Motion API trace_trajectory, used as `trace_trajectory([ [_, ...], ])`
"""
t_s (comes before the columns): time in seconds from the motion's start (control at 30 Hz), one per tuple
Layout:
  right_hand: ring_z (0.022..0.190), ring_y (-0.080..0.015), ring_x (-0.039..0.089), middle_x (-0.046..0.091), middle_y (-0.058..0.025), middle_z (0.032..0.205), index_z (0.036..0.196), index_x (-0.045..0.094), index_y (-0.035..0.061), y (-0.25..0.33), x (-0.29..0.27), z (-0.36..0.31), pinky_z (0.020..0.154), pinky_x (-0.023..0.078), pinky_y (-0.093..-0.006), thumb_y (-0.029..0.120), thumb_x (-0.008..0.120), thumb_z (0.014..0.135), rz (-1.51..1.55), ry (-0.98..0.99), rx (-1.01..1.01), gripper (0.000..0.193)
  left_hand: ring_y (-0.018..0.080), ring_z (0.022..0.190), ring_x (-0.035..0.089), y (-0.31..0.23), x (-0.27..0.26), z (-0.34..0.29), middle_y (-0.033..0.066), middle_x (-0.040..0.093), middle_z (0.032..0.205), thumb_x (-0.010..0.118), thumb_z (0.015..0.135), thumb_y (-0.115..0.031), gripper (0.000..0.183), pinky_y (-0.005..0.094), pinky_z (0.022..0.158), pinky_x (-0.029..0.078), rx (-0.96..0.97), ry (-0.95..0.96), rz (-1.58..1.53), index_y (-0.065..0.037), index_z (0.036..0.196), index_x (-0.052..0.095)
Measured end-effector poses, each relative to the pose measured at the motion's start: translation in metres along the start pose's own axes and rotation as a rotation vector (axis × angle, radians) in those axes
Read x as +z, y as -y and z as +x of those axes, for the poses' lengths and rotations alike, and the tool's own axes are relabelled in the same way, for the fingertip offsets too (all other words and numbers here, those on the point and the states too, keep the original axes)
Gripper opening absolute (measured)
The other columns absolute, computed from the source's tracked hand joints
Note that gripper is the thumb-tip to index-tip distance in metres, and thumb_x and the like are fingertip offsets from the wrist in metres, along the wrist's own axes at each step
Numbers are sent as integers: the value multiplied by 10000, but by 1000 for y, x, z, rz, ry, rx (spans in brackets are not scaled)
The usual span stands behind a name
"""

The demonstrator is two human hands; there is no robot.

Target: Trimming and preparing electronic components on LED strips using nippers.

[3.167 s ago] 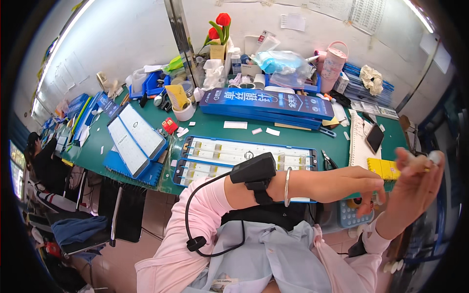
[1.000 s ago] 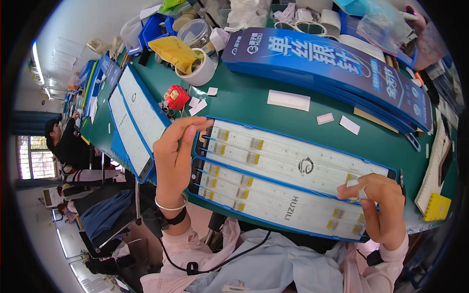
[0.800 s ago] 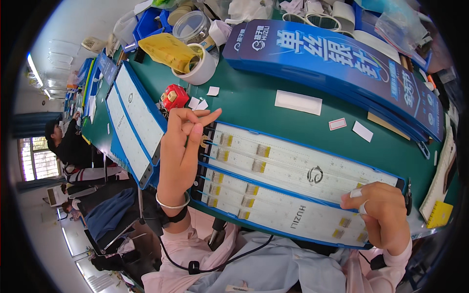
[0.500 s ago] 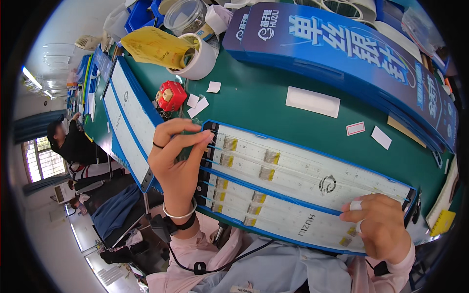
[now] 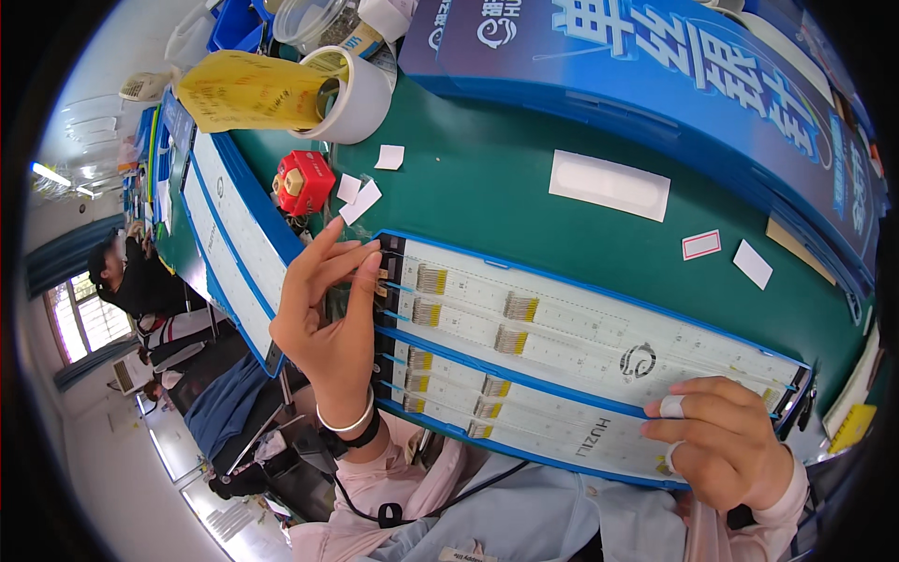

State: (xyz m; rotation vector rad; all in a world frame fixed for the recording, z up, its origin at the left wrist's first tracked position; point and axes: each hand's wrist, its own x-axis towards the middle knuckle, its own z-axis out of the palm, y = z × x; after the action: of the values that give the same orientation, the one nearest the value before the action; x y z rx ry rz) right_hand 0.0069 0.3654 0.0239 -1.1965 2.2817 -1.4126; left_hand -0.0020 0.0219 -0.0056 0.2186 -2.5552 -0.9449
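One green table (image 5: 449,192), spread beneath and beyond both hands. One co-worker in dark clothing (image 5: 140,272), well apart, off past the left hand. One stack of blue printed boxes (image 5: 581,89), lying flat on the far side of the table, ahead of the grip and reaching off past the right hand. One open blue case (image 5: 534,365), two long pale panels side by side, lying slantwise between the hands, its near edge toward the person. One second blue case (image 5: 229,225), also pale-panelled, just to the left of the left hand. One left hand (image 5: 330,342), at the first case's dark end strip, thumb and forefinger drawn close together; I cannot tell from here whether anything is pinched between them. One right hand (image 5: 726,440), fingers bent over the opposite end, knuckles up; what its fingertips grasp, if anything, is hidden from me. One yellow packet (image 5: 248,92), beyond the left hand, its end in the mouth of a white roll (image 5: 365,103). One red faceted object (image 5: 306,183), nearer the same hand. One long white label (image 5: 609,184), ahead of and between the hands. One silver bangle (image 5: 346,426), around the left wrist. Several yellow-ended bundles (image 5: 431,281), fine strands on both panels, many just right of the left fingertips. White wraps (image 5: 672,406), on two right fingers.
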Motion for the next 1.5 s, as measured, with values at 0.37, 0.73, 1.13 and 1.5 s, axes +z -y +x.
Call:
trace_trajectory([
  [0.37, 787, -285, 701, 738, -145, 869, 703, 442, 76, -1, -2, -2, 809, 582, -446, 31, 628, 754, -46, 27, 6, 197, 158, 918, 699, 0, 0, -1, 120, 759, 914, 750, 841, 53, 334, 264, 833, 529, 18, 40, 35, 45, 1162, 657],
  [0.73, 779, -278, 705, 737, -141, 877, 730, 471, 71, 2, -1, -3, 813, 577, -437, 41, 632, 755, -27, 16, 11, 166, 143, 789, 705, -3, -2, -2, 129, 745, 934, 731, 852, 71, 250, 222, 716, 529, 28, 66, 40, 49, 1089, 657],
  [1.13, 790, -248, 667, 700, -100, 864, 805, 593, 51, 4, 0, -15, 823, 582, -407, 63, 668, 724, -62, -34, -5, 111, 138, 789, 693, 1, 0, -2, 118, 725, 961, 740, 836, 76, 242, 235, 727, 521, 75, 63, 57, 45, 1064, 664],
  [1.5, 780, -235, 669, 695, -85, 841, 778, 606, 49, 5, 2, -21, 832, 581, -394, 60, 701, 709, -67, -65, 13, 118, 162, 866, 710, 1, -2, -5, 133, 737, 933, 713, 869, 58, 224, 255, 794, 539, 26, 61, 23, 49, 1073, 621],
])
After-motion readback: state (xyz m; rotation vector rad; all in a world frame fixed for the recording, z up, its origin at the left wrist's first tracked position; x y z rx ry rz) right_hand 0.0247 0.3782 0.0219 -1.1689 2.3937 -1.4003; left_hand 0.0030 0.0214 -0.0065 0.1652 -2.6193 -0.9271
